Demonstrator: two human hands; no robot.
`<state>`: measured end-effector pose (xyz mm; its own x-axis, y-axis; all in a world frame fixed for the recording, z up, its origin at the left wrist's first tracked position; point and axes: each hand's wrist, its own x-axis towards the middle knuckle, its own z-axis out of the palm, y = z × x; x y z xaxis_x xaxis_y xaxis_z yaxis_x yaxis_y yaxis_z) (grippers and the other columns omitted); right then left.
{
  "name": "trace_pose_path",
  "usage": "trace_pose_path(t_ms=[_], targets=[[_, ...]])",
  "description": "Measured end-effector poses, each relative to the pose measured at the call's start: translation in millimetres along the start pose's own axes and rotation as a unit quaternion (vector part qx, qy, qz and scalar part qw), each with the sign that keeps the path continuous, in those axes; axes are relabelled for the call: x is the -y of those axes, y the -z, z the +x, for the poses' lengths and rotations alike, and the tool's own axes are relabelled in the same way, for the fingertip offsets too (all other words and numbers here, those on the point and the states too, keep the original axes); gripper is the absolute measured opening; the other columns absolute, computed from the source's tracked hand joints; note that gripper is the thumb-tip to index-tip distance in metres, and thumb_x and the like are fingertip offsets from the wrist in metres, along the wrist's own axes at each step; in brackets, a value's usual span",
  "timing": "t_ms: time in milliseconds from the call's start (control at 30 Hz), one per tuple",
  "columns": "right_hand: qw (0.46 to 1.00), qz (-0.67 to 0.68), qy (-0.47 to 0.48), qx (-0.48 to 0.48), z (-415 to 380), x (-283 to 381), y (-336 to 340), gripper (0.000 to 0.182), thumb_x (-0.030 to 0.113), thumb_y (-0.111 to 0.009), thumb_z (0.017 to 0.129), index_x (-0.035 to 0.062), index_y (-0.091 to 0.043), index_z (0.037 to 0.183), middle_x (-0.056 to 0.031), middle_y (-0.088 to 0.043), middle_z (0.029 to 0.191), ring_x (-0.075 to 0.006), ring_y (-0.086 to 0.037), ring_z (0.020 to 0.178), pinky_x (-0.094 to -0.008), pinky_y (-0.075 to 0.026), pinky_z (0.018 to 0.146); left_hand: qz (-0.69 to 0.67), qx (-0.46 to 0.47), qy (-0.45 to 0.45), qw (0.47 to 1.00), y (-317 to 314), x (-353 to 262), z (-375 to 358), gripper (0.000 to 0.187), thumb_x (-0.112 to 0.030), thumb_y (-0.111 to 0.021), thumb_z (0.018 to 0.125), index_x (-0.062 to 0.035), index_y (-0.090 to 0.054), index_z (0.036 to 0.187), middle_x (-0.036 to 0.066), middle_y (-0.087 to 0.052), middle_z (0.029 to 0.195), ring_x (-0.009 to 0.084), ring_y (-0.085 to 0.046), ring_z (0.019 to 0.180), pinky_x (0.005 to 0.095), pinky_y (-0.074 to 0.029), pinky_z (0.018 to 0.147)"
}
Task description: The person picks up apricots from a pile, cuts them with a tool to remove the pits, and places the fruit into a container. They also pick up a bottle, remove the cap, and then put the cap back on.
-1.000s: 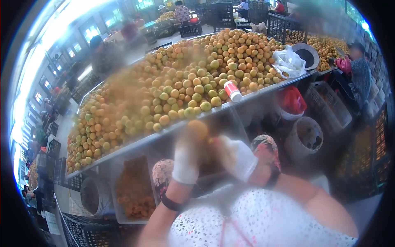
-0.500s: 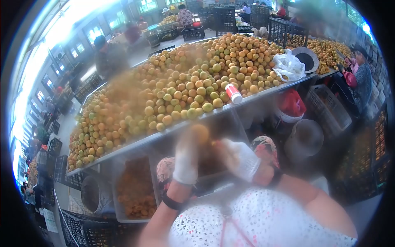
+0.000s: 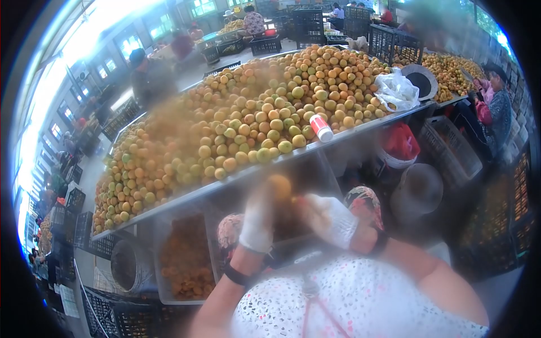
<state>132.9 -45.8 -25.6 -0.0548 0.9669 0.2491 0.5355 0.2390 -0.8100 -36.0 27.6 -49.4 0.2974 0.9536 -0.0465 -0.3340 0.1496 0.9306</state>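
Observation:
My left hand, in a white glove, is closed around a round orange fruit held up in front of my lap. Close on its right, my right hand, gloved too, has its fingers curled together. A small reddish-yellow tip shows at those fingers, but blur hides what they grip. Beyond both hands, a big heap of orange and greenish round fruits covers a metal-edged table. Below the table at left, a pale bin contains orange pieces too smeared to make out.
A red-and-white cup lies at the table edge, near a white plastic bag and a grey basin. Under the table's right end are a red bag, a bucket and a crate. A co-worker sits far right.
My hands stay close together, with the fruit shifted slightly right and down. The co-worker at far right has raised their head and hands a little.

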Motion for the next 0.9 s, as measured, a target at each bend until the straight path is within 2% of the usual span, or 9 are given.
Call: trace_pose_path(t_ms=[233,333,400,633,833,900], targets=[[0.999,0.021,-0.027,0.014,-1,3,3,0.031,0.033,-0.06,0.099,0.0015,-0.062,0.1,-0.023,-0.067,0.084,-0.0398,-0.068,0.083,-0.0429,-0.051,0.067,0.006,0.005,-0.006,1.0,1,3,0,0.058,-0.055,-0.065,0.092,0.0,-0.061,0.111,0.008,-0.062,0.078,0.0166,-0.062,0.064,0.0276,-0.054,0.058],[0.999,0.023,-0.022,0.023,-2,-3,2,0.031,0.032,-0.06,0.099,0.0015,-0.063,0.102,-0.0228,-0.067,0.084,-0.0381,-0.069,0.083,-0.0417,-0.051,0.069,0.009,0.021,0.008,1.0,-1,-1,-1,0.058,-0.055,-0.065,0.092,0.0001,-0.061,0.11,0.008,-0.062,0.078,0.0174,-0.062,0.064,0.0281,-0.053,0.058],[0.999,0.032,-0.025,0.026,-2,-5,2,0.031,0.032,-0.06,0.099,0.0015,-0.063,0.102,-0.0224,-0.067,0.084,-0.0367,-0.069,0.082,-0.0413,-0.051,0.069,-0.007,-0.01,0.055,0.998,-2,0,1,0.059,-0.056,-0.066,0.091,0.0001,-0.061,0.11,0.008,-0.062,0.078,0.0183,-0.062,0.062,0.0287,-0.052,0.059],[0.997,0.025,-0.05,0.049,-2,-11,1,0.029,0.03,-0.06,0.098,0.0015,-0.063,0.103,-0.021,-0.067,0.083,-0.0322,-0.069,0.08,-0.0399,-0.051,0.07,0.0,0.003,0.051,0.999,5,9,4,0.058,-0.055,-0.065,0.092,0.0,-0.061,0.11,0.008,-0.062,0.077,0.019,-0.06,0.06,0.0294,-0.051,0.059],[0.996,0.042,-0.054,0.057,1,-9,1,0.027,0.026,-0.062,0.097,0.0019,-0.064,0.109,-0.0184,-0.069,0.087,-0.0284,-0.07,0.081,-0.0379,-0.052,0.072,0.005,-0.029,0.073,0.997,9,16,13,0.053,-0.052,-0.064,0.094,-0.0009,-0.06,0.107,0.006,-0.059,0.073,0.0182,-0.06,0.058,0.0298,-0.052,0.059],[0.995,0.048,-0.053,0.064,2,-6,3,0.027,0.025,-0.062,0.098,0.002,-0.064,0.11,-0.0179,-0.07,0.088,-0.0279,-0.07,0.082,-0.0374,-0.052,0.073,0.001,-0.037,0.079,0.996,10,19,14,0.046,-0.048,-0.061,0.097,-0.0023,-0.06,0.105,0.003,-0.057,0.076,0.0151,-0.058,0.063,0.0278,-0.049,0.059]])
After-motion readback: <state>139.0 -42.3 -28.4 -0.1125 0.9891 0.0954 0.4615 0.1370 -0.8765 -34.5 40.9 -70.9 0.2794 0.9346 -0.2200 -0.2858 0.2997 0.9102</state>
